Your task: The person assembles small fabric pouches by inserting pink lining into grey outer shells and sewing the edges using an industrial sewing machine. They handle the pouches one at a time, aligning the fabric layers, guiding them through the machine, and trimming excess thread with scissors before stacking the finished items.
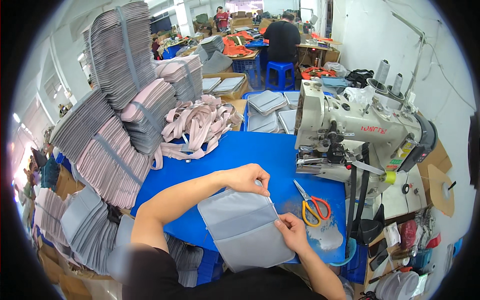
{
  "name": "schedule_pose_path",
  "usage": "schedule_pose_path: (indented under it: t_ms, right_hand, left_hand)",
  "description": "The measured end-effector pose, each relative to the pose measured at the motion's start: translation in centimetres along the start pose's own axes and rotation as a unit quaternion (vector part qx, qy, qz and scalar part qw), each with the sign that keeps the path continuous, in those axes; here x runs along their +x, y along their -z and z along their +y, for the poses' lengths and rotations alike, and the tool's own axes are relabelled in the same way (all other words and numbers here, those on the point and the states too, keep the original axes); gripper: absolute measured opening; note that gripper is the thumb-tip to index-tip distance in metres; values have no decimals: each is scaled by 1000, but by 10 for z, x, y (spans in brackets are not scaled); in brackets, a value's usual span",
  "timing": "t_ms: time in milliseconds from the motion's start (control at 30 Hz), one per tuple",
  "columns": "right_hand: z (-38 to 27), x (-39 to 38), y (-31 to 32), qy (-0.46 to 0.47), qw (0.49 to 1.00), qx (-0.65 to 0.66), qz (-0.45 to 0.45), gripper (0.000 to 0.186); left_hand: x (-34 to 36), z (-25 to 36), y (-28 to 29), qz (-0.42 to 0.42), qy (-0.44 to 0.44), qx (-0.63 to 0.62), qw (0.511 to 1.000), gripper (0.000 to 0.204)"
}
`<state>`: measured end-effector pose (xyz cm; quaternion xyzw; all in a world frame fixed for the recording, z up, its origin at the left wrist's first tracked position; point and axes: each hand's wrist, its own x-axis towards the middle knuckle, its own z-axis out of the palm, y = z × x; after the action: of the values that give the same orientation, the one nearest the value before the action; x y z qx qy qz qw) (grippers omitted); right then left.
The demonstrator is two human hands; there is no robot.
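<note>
A grey padded fabric piece with a pocket band (pixel 235 240) is held over the blue worktop (pixel 175 180). My left hand (pixel 250 177) reaches across it from the left and pinches its top right corner. My right hand (pixel 292 230) grips its right edge lower down, thumb on top. Scissors with yellow and red handles (pixel 312 205) lie just right of the piece, beside a worn grey patch on the worktop. A cream industrial sewing machine (pixel 360 125) stands at the worktop's right end.
Tall bundled stacks of grey and pink panels (pixel 120 60) rise at the left, beside a pile of pink straps (pixel 195 120). A blue crate of grey pieces (pixel 265 105) stands behind the worktop. A co-worker in black (pixel 280 40) sits on a blue stool further back.
</note>
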<state>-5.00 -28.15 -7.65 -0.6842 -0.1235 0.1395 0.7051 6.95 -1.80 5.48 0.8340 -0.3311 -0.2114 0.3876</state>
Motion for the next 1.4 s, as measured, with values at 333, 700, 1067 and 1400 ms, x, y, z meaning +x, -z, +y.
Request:
schedule_pose_path:
  t_ms: [333, 700, 1067, 1400]
  right_hand:
    - [10, 8, 0, -42, 996, 76, -2, 26]
    - [19, 12, 0, -59, 997, 53, 8, 26]
    - [-1, 11, -9, -12, 995, 92, 28, 27]
    - [-40, 29, -5, -15, 999, -36, -34, 20]
  left_hand:
    - [13, -47, -7, 12, 7, -42, 999, 24]
    - [18, -49, -13, 25, 67, -89, 993, 23]
    - [10, -47, -6, -9, 52, -58, 997, 24]
    - [-13, -5, 37, -13, -4, -48, 999, 17]
